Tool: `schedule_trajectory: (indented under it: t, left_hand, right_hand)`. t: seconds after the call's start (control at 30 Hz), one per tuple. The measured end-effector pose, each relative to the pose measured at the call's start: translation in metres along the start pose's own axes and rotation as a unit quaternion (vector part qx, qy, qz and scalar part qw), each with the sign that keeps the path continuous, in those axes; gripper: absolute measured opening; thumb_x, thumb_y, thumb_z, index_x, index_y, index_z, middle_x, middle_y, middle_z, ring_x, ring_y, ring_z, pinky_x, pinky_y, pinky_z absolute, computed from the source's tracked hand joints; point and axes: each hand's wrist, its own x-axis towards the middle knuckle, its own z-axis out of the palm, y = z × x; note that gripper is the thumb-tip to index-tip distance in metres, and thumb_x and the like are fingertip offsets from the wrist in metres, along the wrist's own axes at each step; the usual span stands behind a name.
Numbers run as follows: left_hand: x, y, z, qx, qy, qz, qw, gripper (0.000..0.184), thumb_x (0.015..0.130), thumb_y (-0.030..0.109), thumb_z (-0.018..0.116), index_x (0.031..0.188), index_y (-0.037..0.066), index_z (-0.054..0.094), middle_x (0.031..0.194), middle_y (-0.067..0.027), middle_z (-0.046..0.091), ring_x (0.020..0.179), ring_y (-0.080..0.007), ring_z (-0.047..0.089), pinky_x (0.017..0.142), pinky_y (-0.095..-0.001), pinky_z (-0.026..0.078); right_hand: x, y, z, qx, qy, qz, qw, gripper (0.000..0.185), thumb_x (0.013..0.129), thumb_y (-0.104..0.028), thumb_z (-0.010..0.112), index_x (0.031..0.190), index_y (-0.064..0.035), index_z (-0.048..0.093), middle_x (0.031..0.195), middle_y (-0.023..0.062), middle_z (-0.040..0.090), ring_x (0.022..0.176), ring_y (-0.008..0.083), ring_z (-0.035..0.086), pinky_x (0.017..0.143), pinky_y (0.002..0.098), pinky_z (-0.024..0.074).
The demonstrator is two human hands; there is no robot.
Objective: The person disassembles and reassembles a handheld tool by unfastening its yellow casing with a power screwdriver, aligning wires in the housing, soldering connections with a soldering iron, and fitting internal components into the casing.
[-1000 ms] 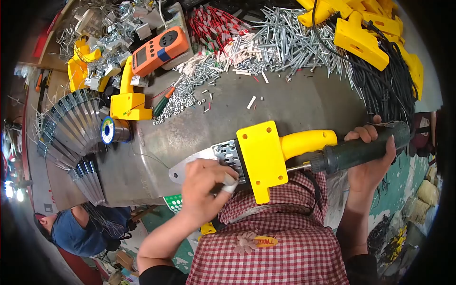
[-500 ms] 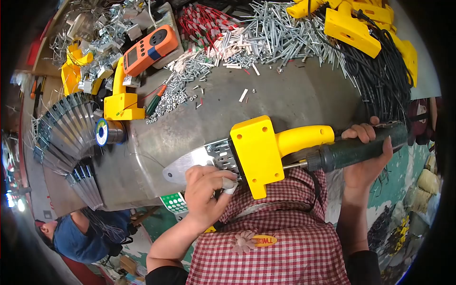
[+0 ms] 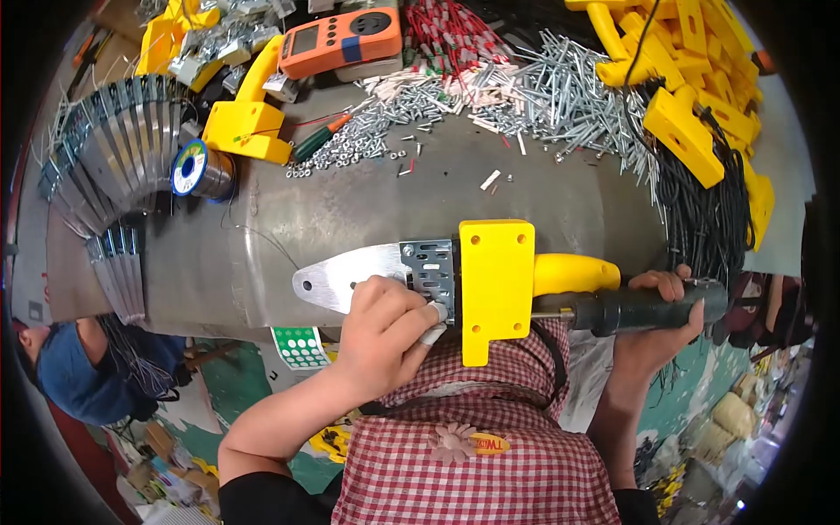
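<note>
A yellow plastic housing with a handle [image 3: 496, 280] lies on the grey bench, joined on its left to a dark slotted metal bracket [image 3: 429, 267] and a pointed silver plate [image 3: 337, 273]. My left hand [image 3: 385, 328] is closed at the bracket's lower corner, its fingers pinched there. White wrapping covers one fingertip; any small part under the fingers is hidden. In my right hand [image 3: 669, 306] is a dark electric screwdriver [image 3: 612, 311], held level. Its bit points left and reaches the housing's lower right side, below the handle.
Screws [image 3: 569, 96], nuts and white sleeves are heaped at the back. An orange meter [image 3: 341, 42], solder spool [image 3: 203, 171], screwdriver [image 3: 322, 137] and another yellow housing [image 3: 248, 131] stand left. Black cables [image 3: 704, 210] pile up right. A person in blue [image 3: 109, 372] is at lower left.
The view has shifted, and the housing with its plate now lies straighter across the bench. The electric screwdriver has swung level with its bit still at the housing. Both hands keep their grips.
</note>
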Motion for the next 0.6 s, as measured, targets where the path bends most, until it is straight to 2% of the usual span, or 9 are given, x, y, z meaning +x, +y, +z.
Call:
schedule_trajectory:
  t: [0.3,0.4,0.5,0.57,0.6]
  left_hand:
    - [-0.0014,0.0021,0.0060,0.025,0.013,0.038,0.999,0.029,0.057,0.004,0.071,0.084,0.006,0.061,0.080,-0.0044,0.054,0.074,-0.0245,0.050,0.067,-0.0363,0.037]
    - [-0.0026,0.0043,0.0069,0.043,0.015,0.024,0.999,0.028,0.058,0.008,0.070,0.085,0.010,0.063,0.082,-0.0014,0.056,0.078,-0.0211,0.054,0.071,-0.0362,0.038]
    - [-0.0022,0.0045,0.0052,0.045,0.015,0.035,0.998,0.027,0.057,0.008,0.070,0.083,0.009,0.063,0.082,-0.0022,0.056,0.077,-0.0228,0.053,0.070,-0.0366,0.039]
    - [-0.0010,0.0045,0.0069,0.050,0.010,0.006,0.999,0.027,0.056,0.008,0.070,0.082,0.009,0.063,0.081,-0.0039,0.056,0.076,-0.0253,0.053,0.069,-0.0372,0.040]
    - [0.0045,0.0062,0.0055,0.063,0.030,0.017,0.997,0.023,0.060,0.005,0.068,0.081,0.007,0.059,0.079,-0.0089,0.052,0.072,-0.0292,0.049,0.064,-0.0402,0.039]
  right_hand:
    - [-0.0055,0.0019,-0.0018,0.032,0.005,-0.001,0.999,0.035,0.084,-0.024,0.058,0.111,-0.0085,0.043,0.082,0.0005,0.044,0.079,0.0133,0.047,0.090,0.0333,0.0437]
    - [-0.0064,0.0030,0.0011,0.033,0.023,-0.006,0.999,0.034,0.083,-0.024,0.058,0.110,-0.0088,0.044,0.081,0.0003,0.044,0.078,0.0130,0.047,0.089,0.0327,0.0439]
    - [-0.0051,0.0038,-0.0027,0.074,-0.013,0.001,0.997,0.032,0.082,-0.025,0.060,0.108,-0.0094,0.048,0.080,0.0007,0.044,0.077,0.0118,0.046,0.089,0.0317,0.0440]
    - [-0.0045,0.0070,0.0003,0.076,-0.016,-0.009,0.997,0.033,0.082,-0.028,0.061,0.107,-0.0099,0.050,0.079,0.0006,0.044,0.077,0.0125,0.046,0.086,0.0327,0.0436]
    - [-0.0021,0.0067,0.0031,0.089,-0.014,-0.009,0.996,0.034,0.081,-0.031,0.061,0.106,-0.0103,0.052,0.079,0.0005,0.045,0.076,0.0132,0.045,0.084,0.0337,0.0431]
